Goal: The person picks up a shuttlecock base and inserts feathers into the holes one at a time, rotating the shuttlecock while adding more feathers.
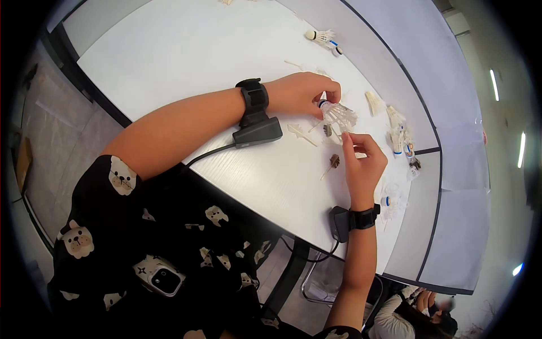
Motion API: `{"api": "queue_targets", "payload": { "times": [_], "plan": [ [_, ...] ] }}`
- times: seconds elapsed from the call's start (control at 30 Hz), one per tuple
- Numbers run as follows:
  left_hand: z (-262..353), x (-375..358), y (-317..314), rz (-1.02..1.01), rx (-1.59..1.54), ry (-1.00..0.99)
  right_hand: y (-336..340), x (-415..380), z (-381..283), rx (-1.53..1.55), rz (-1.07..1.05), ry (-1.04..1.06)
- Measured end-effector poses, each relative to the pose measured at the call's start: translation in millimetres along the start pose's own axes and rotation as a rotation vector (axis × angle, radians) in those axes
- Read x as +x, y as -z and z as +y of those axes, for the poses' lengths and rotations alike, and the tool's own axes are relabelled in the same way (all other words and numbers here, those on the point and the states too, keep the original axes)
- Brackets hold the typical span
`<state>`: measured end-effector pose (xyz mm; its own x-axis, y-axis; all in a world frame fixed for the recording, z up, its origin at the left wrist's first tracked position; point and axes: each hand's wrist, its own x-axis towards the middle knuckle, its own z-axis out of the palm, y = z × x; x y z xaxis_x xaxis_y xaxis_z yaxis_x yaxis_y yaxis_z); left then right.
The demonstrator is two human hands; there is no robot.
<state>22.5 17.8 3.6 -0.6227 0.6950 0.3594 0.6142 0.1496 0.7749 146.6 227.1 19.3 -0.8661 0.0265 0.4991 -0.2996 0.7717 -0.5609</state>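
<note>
Left grip [296, 94] pinches a partly covered shuttlecock [342, 117]; whether right grip [362, 165] pinches anything is unclear.

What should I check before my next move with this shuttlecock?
1. Shuttlecock held at its base by the left hand: ok.
2. Right hand at the skirt's open end: ok.
3. Right hand pinching a feather firmly: cannot tell, too small.
4. Table free of loose bits near the hands: not ok, a loose feather and a dark piece lie there.
5. Right wrist clear of the blue-banded piece beside it: cannot tell.
</note>
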Motion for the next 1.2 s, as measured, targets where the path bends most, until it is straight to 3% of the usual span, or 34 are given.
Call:
{"api": "queue_targets", "payload": {
  "times": [0.43,1.2],
  "plan": [
    [2,-2,0,-0.018,-0.006,0.009,0,0,-2,-0.092,0.056,0.105],
    [-1,-3,-1,0.028,-0.022,-0.025,-3,-1,0,-0.029,0.044,0.035]
  ]
}}
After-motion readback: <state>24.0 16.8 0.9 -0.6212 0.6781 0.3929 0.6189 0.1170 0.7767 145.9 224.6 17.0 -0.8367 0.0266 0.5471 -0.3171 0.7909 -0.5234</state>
